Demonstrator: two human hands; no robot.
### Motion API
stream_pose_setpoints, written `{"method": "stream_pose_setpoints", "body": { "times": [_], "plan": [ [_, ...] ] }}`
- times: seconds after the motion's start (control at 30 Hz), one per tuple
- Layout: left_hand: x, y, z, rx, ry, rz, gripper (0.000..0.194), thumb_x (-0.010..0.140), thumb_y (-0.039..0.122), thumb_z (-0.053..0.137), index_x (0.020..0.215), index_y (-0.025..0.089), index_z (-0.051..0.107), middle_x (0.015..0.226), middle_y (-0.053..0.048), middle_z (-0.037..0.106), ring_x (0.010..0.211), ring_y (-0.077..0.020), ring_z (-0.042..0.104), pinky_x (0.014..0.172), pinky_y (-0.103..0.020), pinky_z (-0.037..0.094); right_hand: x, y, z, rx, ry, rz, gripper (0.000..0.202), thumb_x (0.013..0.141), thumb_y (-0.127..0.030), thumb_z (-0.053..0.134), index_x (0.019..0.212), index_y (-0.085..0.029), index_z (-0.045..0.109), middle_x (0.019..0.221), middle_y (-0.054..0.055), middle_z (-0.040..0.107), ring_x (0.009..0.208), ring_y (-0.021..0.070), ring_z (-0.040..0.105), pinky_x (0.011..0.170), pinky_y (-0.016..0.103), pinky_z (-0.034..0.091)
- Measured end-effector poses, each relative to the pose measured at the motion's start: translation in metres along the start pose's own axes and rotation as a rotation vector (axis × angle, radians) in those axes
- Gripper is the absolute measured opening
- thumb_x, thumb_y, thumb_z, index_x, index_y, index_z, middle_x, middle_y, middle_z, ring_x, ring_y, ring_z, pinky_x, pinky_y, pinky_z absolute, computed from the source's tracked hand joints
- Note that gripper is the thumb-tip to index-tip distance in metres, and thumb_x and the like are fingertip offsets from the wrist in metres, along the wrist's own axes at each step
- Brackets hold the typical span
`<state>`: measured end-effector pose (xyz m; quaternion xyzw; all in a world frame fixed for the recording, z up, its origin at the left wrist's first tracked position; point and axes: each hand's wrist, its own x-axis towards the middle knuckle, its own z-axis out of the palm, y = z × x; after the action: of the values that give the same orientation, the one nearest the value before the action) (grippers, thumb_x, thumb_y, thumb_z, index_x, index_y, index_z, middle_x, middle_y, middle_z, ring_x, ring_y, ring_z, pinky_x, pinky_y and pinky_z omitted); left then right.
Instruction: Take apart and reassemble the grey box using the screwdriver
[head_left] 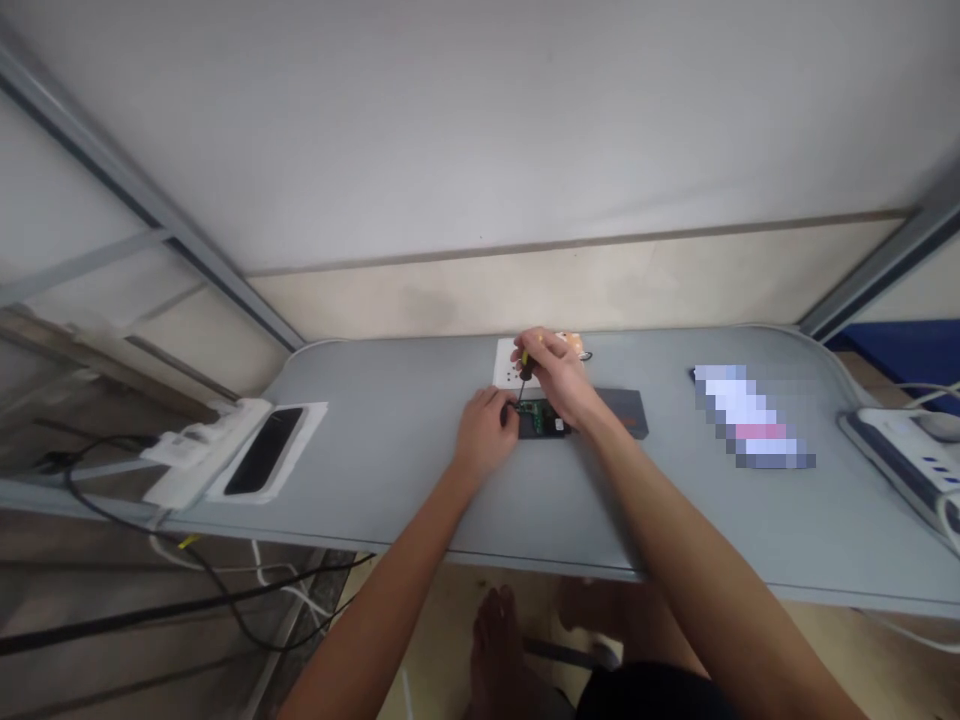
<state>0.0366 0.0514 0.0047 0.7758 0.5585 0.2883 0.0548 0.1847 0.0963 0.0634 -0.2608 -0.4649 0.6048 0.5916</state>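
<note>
A dark device with a green circuit board [538, 415] exposed lies on the grey table [375, 400] in the middle. My right hand [553, 366] is closed on a black and yellow screwdriver [527, 366], held nearly upright with its shaft reaching down to the board's left part. Against the device's left end rests my left hand [486, 428], its fingers curled round that edge and partly hidden. A dark grey box [627, 408] sits just right of the device, partly behind my right wrist. Behind it is a white sheet [508, 362] with small dark dots.
On the left, a black phone [265, 451] lies on white paper beside a white power strip [210, 455] with cables. Another phone [750, 415], its screen blurred, lies on the right. A second power strip [904, 460] stands at the right end. A wall rises behind the table.
</note>
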Motion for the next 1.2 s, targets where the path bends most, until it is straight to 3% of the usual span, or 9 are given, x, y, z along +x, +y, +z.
{"method": "stream_pose_setpoints", "body": {
  "times": [0.17, 0.27, 0.4, 0.5, 0.63, 0.83, 0.93, 1.03, 1.2],
  "plan": [
    [0.001, 0.002, -0.002, -0.016, -0.021, -0.007, 0.018, 0.092, 0.011, 0.053, 0.098, 0.021, 0.066, 0.101, -0.007, 0.070, 0.102, -0.0257, 0.063, 0.096, -0.042, 0.050, -0.001, 0.003, 0.006, -0.034, 0.149, -0.072, 0.056, 0.078, -0.057, 0.081, 0.078, -0.026, 0.034, 0.054, -0.011, 0.042, 0.046, 0.0096, 0.042, 0.049, 0.026, 0.034],
    [0.001, 0.004, -0.003, -0.013, -0.028, -0.022, 0.018, 0.092, 0.011, 0.053, 0.098, 0.022, 0.067, 0.102, -0.007, 0.069, 0.103, -0.0262, 0.062, 0.096, -0.042, 0.050, 0.001, 0.002, 0.005, -0.042, 0.134, -0.098, 0.048, 0.084, -0.070, 0.066, 0.084, -0.026, 0.047, 0.059, -0.009, 0.039, 0.048, 0.0093, 0.037, 0.048, 0.026, 0.034],
    [0.001, 0.003, -0.002, -0.001, -0.030, -0.026, 0.017, 0.092, 0.012, 0.054, 0.099, 0.021, 0.067, 0.102, -0.007, 0.069, 0.102, -0.0263, 0.061, 0.095, -0.043, 0.049, 0.003, 0.001, -0.001, 0.015, 0.057, -0.052, 0.047, 0.088, -0.070, 0.060, 0.098, -0.024, 0.063, 0.073, -0.002, 0.054, 0.063, 0.0115, 0.054, 0.059, 0.027, 0.047],
    [0.001, 0.002, -0.002, -0.008, -0.028, -0.023, 0.017, 0.092, 0.012, 0.055, 0.100, 0.021, 0.066, 0.103, -0.007, 0.069, 0.104, -0.0262, 0.061, 0.096, -0.042, 0.049, 0.002, 0.003, -0.003, 0.008, 0.092, -0.052, 0.043, 0.079, -0.058, 0.079, 0.086, -0.024, 0.053, 0.077, -0.003, 0.061, 0.070, 0.0125, 0.062, 0.067, 0.028, 0.052],
    [0.001, 0.003, -0.003, 0.008, -0.038, -0.016, 0.017, 0.093, 0.012, 0.054, 0.100, 0.021, 0.067, 0.102, -0.007, 0.068, 0.102, -0.0266, 0.061, 0.094, -0.042, 0.049, 0.001, 0.007, -0.004, -0.098, 0.213, -0.131, 0.053, 0.079, -0.060, 0.079, 0.084, -0.027, 0.037, 0.059, -0.011, 0.042, 0.048, 0.0087, 0.046, 0.048, 0.023, 0.037],
    [0.001, 0.004, -0.004, -0.003, -0.034, -0.009, 0.017, 0.093, 0.011, 0.054, 0.099, 0.021, 0.066, 0.102, -0.007, 0.068, 0.103, -0.0261, 0.061, 0.095, -0.041, 0.049, 0.003, 0.004, -0.009, -0.008, 0.097, -0.099, 0.044, 0.089, -0.069, 0.060, 0.100, -0.026, 0.060, 0.075, -0.003, 0.055, 0.064, 0.0125, 0.057, 0.057, 0.027, 0.045],
    [0.000, 0.003, -0.004, 0.001, -0.037, -0.006, 0.017, 0.093, 0.011, 0.054, 0.100, 0.021, 0.065, 0.103, -0.007, 0.069, 0.104, -0.0260, 0.061, 0.095, -0.041, 0.049, 0.003, 0.005, -0.010, -0.030, 0.153, -0.110, 0.043, 0.082, -0.061, 0.075, 0.083, -0.024, 0.053, 0.076, -0.002, 0.060, 0.065, 0.0121, 0.060, 0.060, 0.027, 0.047],
    [-0.001, 0.002, -0.003, 0.017, -0.041, -0.006, 0.016, 0.093, 0.012, 0.053, 0.100, 0.021, 0.065, 0.103, -0.007, 0.069, 0.103, -0.0262, 0.061, 0.094, -0.041, 0.049, 0.001, 0.008, -0.011, -0.184, 0.252, -0.179, 0.047, 0.082, -0.062, 0.075, 0.079, -0.026, 0.045, 0.059, -0.007, 0.050, 0.052, 0.0108, 0.051, 0.052, 0.026, 0.041],
    [-0.001, 0.002, -0.002, 0.025, -0.046, 0.009, 0.017, 0.094, 0.012, 0.053, 0.101, 0.021, 0.065, 0.103, -0.008, 0.068, 0.104, -0.0266, 0.061, 0.094, -0.042, 0.049, 0.002, 0.007, -0.005, -0.144, 0.120, -0.190, 0.045, 0.092, -0.070, 0.054, 0.097, -0.026, 0.061, 0.070, -0.003, 0.054, 0.062, 0.0133, 0.055, 0.058, 0.028, 0.045]
  ]
}}
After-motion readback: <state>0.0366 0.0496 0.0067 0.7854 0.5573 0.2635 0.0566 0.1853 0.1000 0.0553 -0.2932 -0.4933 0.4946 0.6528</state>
